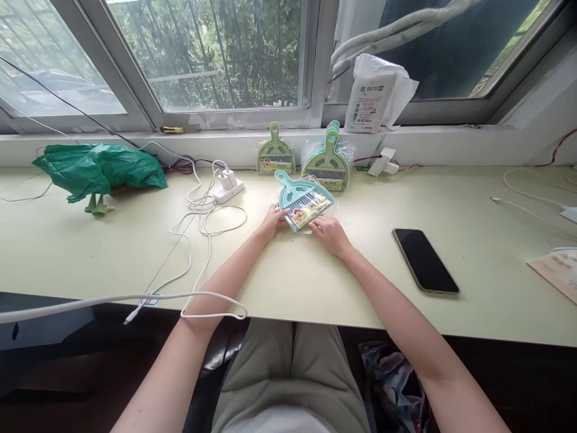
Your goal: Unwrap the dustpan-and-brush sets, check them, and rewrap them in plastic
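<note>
A teal dustpan and brush set (306, 201) in clear wrapping, with a printed label along its lower edge, is tilted above the table between my hands. My left hand (273, 221) grips its left lower side, fingers partly hidden behind it. At the lower right edge, my right hand (330, 233) pinches the wrapping. Just behind stand a stack of wrapped dustpan sets (328, 162), green in front with teal ones showing behind, and a single green dustpan set (275, 153) leaning against the sill.
White cables loop from a power strip (228, 191) across the left side of the table (288, 282). A green plastic bag (101, 168) lies farther left. To the right is a black phone (425, 261). A white package (377, 96) and a screwdriver (172, 130) rest on the sill.
</note>
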A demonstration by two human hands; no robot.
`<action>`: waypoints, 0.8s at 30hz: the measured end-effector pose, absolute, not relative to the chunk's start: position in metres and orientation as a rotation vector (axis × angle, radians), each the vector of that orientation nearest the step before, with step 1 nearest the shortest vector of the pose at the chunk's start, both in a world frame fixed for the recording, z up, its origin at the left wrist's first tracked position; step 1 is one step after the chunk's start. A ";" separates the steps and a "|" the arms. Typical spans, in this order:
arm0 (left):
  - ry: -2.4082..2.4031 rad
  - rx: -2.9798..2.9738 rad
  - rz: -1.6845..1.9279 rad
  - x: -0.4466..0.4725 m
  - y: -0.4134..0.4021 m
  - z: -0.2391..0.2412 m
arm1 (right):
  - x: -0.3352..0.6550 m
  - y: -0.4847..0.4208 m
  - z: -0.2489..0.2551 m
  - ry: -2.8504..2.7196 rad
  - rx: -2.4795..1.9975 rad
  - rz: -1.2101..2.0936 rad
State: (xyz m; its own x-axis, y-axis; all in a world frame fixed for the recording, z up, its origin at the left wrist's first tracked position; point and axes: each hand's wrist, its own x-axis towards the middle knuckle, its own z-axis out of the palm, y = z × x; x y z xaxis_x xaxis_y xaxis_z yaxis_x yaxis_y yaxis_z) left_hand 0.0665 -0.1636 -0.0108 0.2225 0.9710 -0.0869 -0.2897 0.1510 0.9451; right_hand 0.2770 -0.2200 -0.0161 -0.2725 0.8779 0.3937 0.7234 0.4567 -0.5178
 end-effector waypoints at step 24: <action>0.846 1.139 0.803 0.050 -0.160 -0.001 | 0.289 -0.214 -0.014 -0.965 -1.114 1.174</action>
